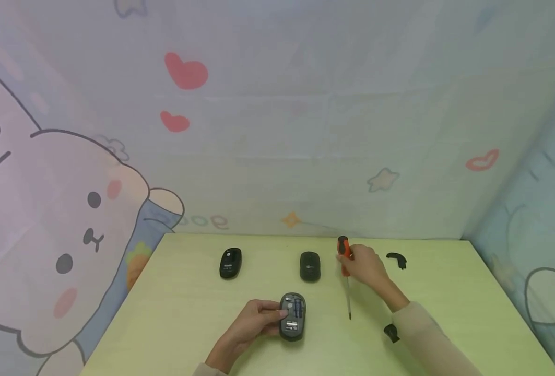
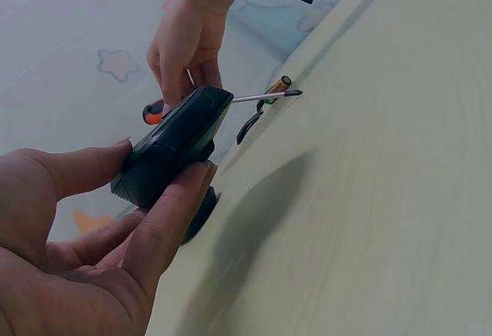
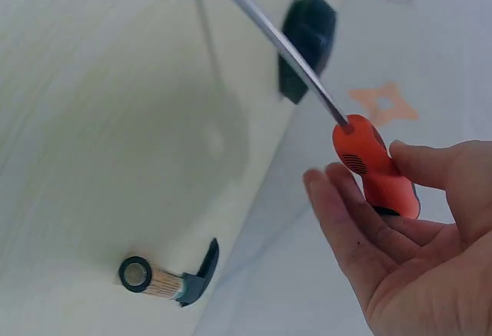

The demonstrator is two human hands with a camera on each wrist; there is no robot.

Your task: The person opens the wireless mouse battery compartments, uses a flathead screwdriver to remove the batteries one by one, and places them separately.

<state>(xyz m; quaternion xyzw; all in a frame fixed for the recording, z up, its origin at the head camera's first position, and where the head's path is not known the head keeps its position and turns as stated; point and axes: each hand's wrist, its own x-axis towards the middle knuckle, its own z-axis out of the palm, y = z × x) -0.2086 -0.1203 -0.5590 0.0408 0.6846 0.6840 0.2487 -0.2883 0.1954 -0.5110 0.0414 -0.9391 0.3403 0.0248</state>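
My left hand point(image 1: 256, 319) grips a black computer mouse point(image 1: 292, 329) by its side, thumb on the upturned underside. Blue batteries point(image 1: 298, 307) show in the mouse's uncovered compartment. The left wrist view has this mouse point(image 2: 173, 148) edge-on, raised above the table. To the right, my right hand point(image 1: 368, 265) holds a screwdriver point(image 1: 344, 263) by its orange and black handle, between thumb and fingers. Its metal shaft slants down toward the table in the head view; in the right wrist view the tip is near the top edge.
Two other black mice, one at the left point(image 1: 231, 262) and one in the middle point(image 1: 310, 266), lie farther back on the pale yellow table point(image 1: 178, 313). A curved black piece point(image 1: 398, 258) lies at right; the right wrist view shows a battery point(image 3: 157, 281) against it. A patterned cloth hangs behind.
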